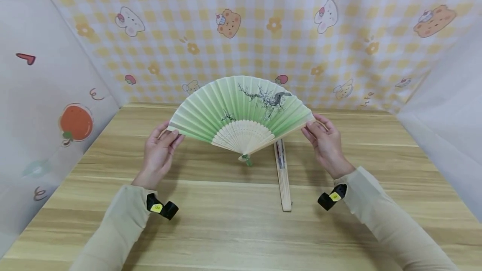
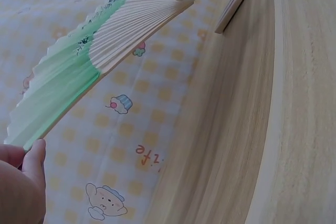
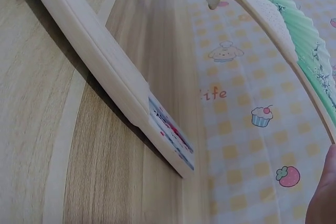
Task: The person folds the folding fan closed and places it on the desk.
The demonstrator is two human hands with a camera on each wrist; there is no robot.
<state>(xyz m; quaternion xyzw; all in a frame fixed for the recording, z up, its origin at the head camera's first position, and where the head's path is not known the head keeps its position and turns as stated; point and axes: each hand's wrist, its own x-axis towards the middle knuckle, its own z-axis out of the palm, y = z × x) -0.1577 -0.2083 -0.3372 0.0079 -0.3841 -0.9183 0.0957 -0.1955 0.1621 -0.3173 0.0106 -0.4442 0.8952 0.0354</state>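
Observation:
A green and white folding fan (image 1: 241, 108), spread wide and painted with dark blossom branches, is held up above the table. My left hand (image 1: 160, 152) pinches its left outer end between thumb and fingers; the left wrist view shows the thumb (image 2: 34, 161) against the fan's edge. At the opposite end, my right hand (image 1: 325, 143) pinches the other outer rib. The pivot with a green cord (image 1: 246, 159) hangs at the bottom middle. Below and to the right of the pivot, a second folding fan (image 1: 283, 183) lies folded on the table, its upper end hidden behind the green fan.
The wooden table (image 1: 226, 229) runs back to a yellow checked cloth (image 1: 256, 32) with cartoon prints. White printed sheets (image 1: 49, 78) stand at the sides. Each wrist wears a black strap with a small camera (image 1: 169, 210).

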